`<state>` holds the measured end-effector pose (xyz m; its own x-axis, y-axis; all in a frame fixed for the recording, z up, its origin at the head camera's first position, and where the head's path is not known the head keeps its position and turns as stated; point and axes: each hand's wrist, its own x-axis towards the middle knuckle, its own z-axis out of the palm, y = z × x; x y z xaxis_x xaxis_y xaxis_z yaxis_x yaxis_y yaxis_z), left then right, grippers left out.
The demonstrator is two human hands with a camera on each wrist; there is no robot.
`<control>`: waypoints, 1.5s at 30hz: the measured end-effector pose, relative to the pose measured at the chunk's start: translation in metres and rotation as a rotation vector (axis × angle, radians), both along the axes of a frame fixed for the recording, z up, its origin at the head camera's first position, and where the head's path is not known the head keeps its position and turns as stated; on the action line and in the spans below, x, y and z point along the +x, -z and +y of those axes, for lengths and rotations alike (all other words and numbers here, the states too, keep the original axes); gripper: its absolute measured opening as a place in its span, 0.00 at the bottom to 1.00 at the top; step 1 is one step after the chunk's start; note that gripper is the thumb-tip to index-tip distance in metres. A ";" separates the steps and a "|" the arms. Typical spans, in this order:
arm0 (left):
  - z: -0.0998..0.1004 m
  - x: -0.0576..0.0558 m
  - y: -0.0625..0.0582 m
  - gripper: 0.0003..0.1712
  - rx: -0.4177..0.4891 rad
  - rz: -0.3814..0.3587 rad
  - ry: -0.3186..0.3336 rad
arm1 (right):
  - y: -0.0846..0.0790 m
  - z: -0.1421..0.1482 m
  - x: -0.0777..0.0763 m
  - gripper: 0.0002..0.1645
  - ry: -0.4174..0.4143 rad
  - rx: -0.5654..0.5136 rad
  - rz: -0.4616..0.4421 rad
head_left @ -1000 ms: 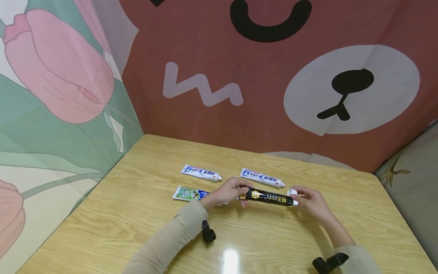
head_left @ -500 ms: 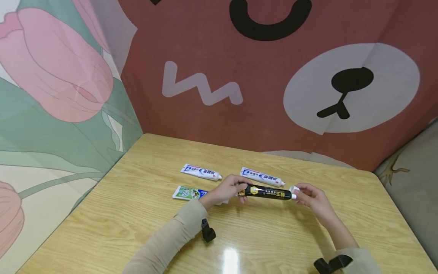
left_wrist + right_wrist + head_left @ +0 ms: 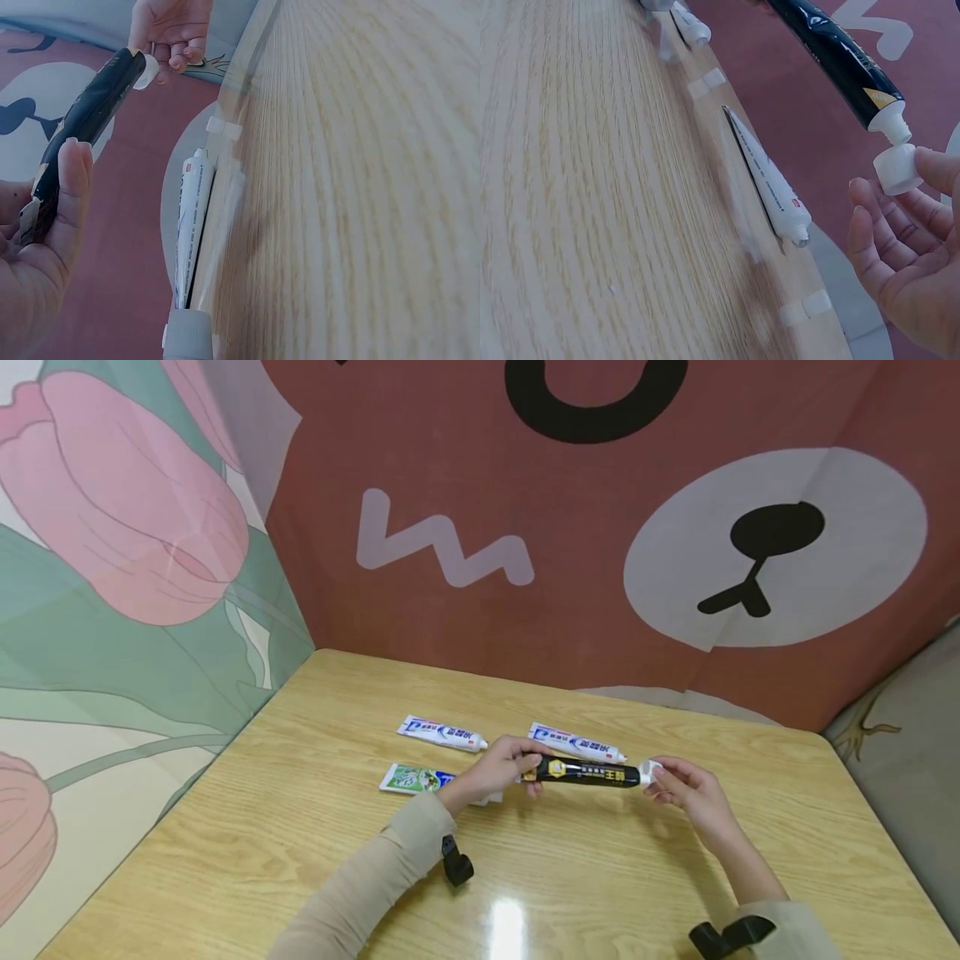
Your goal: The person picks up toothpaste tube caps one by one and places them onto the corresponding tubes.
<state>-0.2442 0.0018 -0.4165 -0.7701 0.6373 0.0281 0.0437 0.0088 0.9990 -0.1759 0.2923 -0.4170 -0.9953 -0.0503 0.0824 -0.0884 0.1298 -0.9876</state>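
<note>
A: Left hand (image 3: 498,767) status?

B: Curled round the tail end of the black tube (image 3: 588,772), thumb on it. Tube's held up off the table (image 3: 225,860), between the hands. Tail mostly hidden in the grip.

A: Right hand (image 3: 693,789)?

B: Thumb and fingers pinching a white cap (image 3: 897,169) at the tube's nozzle (image 3: 890,124). Outer fingers loosely bent. Fingertip contact behind the cap is hidden.

A: Cap on?

B: It's at the tip. Some thread shows above it. Can't tell if it's engaged; the cap covers the mouth.

A: What else is on the table?

B: Two white-and-blue tubes lying down. Left one (image 3: 442,733) mostly in plain sight. Right one (image 3: 573,741) sits just beyond the black tube; from the head view they nearly overlap, gap hard to judge.

A: And the green-and-blue tube (image 3: 416,779)?

B: Nearer the person, left side. Left wrist blocks its middle; a white end pokes out past it. Small print unreadable from here.

A: Sleeves?

B: Both run out of sight at the bottom. Black device (image 3: 731,937) on the right sleeve is partly cut off too.
</note>
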 end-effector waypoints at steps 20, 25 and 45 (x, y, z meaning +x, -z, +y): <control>0.000 0.001 -0.001 0.15 -0.048 0.077 -0.011 | -0.005 -0.007 0.004 0.20 -0.011 0.216 0.028; 0.002 0.003 0.002 0.15 -0.045 0.070 -0.021 | -0.004 -0.009 0.003 0.26 0.005 0.259 -0.023; -0.003 0.003 0.004 0.15 -0.007 0.055 -0.025 | -0.003 0.000 0.011 0.15 -0.096 0.202 0.071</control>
<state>-0.2410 -0.0012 -0.4206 -0.7834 0.6179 0.0664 0.0980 0.0173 0.9950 -0.1654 0.2918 -0.4145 -0.9772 -0.1669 0.1312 -0.1785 0.3119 -0.9332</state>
